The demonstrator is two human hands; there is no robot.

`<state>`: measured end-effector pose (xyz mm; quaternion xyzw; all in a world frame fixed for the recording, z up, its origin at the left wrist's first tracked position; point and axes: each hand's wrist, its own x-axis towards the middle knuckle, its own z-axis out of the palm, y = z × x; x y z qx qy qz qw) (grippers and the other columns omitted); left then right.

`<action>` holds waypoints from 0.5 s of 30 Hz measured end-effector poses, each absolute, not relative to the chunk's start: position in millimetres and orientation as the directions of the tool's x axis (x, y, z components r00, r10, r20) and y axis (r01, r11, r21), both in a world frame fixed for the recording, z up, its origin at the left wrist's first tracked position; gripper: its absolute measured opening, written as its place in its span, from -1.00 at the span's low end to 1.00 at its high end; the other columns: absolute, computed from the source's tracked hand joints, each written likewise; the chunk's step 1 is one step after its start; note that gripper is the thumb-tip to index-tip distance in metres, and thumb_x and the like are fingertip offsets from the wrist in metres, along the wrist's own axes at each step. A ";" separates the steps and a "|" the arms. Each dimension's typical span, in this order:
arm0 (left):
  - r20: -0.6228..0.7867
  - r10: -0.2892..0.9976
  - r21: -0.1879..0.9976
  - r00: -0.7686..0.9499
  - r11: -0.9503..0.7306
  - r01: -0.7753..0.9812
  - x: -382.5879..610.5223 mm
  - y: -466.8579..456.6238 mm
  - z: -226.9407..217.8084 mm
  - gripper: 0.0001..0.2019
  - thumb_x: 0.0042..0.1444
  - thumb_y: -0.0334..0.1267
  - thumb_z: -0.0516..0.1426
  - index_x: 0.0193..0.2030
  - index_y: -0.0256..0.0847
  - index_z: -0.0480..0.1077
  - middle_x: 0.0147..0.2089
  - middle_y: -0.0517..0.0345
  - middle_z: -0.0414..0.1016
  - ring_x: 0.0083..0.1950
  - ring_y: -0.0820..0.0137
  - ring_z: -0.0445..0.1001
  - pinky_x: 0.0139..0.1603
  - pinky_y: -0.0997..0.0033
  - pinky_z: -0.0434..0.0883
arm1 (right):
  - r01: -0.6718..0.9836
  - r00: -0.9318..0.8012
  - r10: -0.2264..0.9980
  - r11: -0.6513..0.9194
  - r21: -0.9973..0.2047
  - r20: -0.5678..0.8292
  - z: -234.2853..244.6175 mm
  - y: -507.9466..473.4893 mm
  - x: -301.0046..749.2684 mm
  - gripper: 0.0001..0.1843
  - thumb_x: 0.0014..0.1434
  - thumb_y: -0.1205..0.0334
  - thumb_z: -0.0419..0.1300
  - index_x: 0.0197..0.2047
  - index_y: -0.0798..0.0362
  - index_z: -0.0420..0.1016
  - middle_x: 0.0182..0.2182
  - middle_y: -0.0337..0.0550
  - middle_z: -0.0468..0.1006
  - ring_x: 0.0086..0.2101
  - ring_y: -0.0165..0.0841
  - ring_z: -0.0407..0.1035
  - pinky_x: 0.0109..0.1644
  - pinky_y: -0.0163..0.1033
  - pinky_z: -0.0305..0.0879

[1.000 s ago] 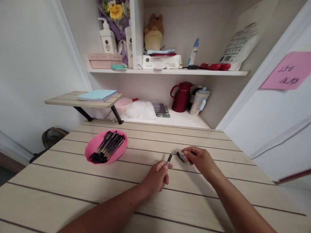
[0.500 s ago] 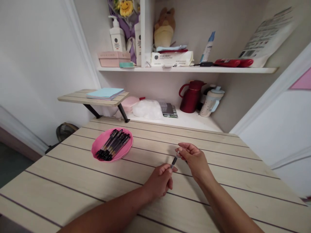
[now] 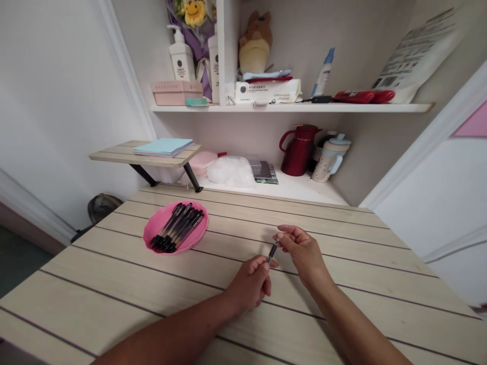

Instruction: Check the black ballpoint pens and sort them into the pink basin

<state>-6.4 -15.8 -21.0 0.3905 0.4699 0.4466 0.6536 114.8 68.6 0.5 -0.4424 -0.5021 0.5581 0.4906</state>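
Note:
A pen [image 3: 272, 252] with a black grip stands tilted between my hands above the table. My left hand [image 3: 251, 283] is closed round its barrel, leaving the grip end sticking out. At that end, the thumb and forefinger of my right hand [image 3: 302, 251] pinch the tip, so the very point is hidden. To the left, a pink scalloped bowl [image 3: 148, 230] holds several black-capped pens [image 3: 178, 228], lying side by side.
A small raised shelf [image 3: 114, 153] with light blue paper [image 3: 163, 146] on it stands behind the bowl. At the back are a white plastic bag [image 3: 230, 171], a red jug [image 3: 299, 151] and a cup with a handle [image 3: 329, 159]. A wall shelf [image 3: 289, 108] runs above.
My right fingers have closed in lower on the pen's tip, covering more of it. The left hand and the bowl stay in place; the view has shifted slightly.

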 end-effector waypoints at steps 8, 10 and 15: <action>-0.254 0.955 0.947 0.151 0.277 -0.163 -6.6 -13.3 -24.4 -0.62 0.12 -0.08 -0.06 -0.02 -0.30 0.25 -0.71 0.40 0.19 -0.83 0.67 -0.08 -0.80 0.60 -0.15 | -0.076 -0.125 0.990 0.054 -0.996 0.063 -3.3 63.9 112.4 -0.63 -0.14 0.09 0.29 -0.25 0.06 0.39 -0.61 -0.32 0.39 -0.55 -0.46 0.25 -0.42 -0.32 0.19; -0.248 0.959 0.950 0.138 0.269 -0.159 -6.4 -13.7 -24.4 -0.62 0.12 -0.08 -0.06 -0.03 -0.30 0.26 -0.71 0.40 0.19 -0.83 0.67 -0.07 -0.79 0.61 -0.15 | -0.061 -0.128 0.990 0.055 -0.997 0.062 -4.6 64.2 112.9 -0.61 -0.14 0.08 0.28 -0.24 0.06 0.40 -0.62 -0.30 0.38 -0.55 -0.44 0.25 -0.44 -0.31 0.19; -0.245 0.962 0.933 0.125 0.268 -0.238 -3.5 -17.9 -21.9 -0.58 0.10 -0.02 -0.04 -0.02 -0.30 0.25 -0.69 0.40 0.19 -0.80 0.68 -0.09 -0.78 0.61 -0.14 | -0.053 -0.142 0.987 0.066 -0.996 0.073 -2.3 62.6 111.7 -0.59 -0.15 0.06 0.29 -0.23 0.06 0.40 -0.62 -0.30 0.36 -0.55 -0.43 0.25 -0.46 -0.31 0.19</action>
